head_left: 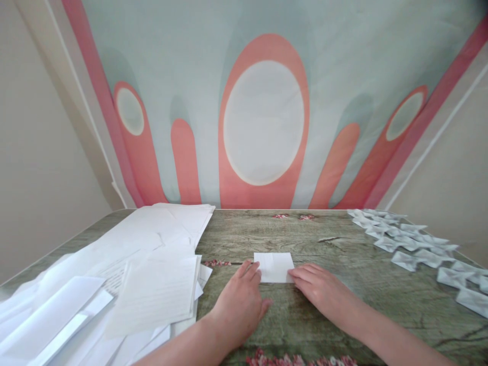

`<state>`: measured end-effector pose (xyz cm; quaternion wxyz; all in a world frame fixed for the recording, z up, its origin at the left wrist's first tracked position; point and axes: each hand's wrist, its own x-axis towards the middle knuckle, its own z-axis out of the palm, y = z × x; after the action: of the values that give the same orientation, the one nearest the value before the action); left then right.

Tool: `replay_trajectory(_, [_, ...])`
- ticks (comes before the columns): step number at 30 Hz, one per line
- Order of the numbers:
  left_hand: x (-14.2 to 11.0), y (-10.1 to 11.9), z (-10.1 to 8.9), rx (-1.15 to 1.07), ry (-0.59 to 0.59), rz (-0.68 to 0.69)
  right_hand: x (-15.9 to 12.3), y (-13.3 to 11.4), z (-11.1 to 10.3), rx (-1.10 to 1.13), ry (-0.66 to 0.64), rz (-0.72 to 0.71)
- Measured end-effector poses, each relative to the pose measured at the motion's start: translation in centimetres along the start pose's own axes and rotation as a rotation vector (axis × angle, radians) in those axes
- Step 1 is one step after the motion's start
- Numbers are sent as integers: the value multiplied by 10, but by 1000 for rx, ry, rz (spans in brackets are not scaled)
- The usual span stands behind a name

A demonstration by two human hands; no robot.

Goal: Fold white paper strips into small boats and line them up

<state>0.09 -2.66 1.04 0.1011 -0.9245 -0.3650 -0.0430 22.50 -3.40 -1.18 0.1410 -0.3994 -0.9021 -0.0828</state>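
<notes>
A small white piece of paper (pixel 273 267), roughly rectangular with a faint crease, lies flat on the wooden-patterned table in front of me. The fingertips of my left hand (pixel 244 297) rest at its left edge, with the thumb held apart below. At the lower right corner, the outstretched fingers of my right hand (pixel 318 285) touch the sheet, lying close together; the right thumb is hidden. Neither hand is visibly wrapped around anything.
A large loose pile of white paper sheets (pixel 152 295), some printed, covers the table's left side. Several folded white paper pieces (pixel 404 261) stand in rows along the right. Behind the table (pixel 236 234) hangs a green and coral patterned backdrop (pixel 263 46).
</notes>
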Motion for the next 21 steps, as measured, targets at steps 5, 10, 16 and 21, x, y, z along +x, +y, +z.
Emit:
replay_trajectory(5, [1,-3,0,-19,7,35,0,-4,-5,-31,9,-14])
replay_trajectory(10, [3,-8,-3,-50,42,26,-3,-5,-1,-65,34,-23])
replay_trajectory(16, [1,-3,-5,-150,49,36,-3,-4,5,-33,58,11])
replay_trajectory(21, [1,3,-3,-199,21,56,-2,-4,4,15,72,34])
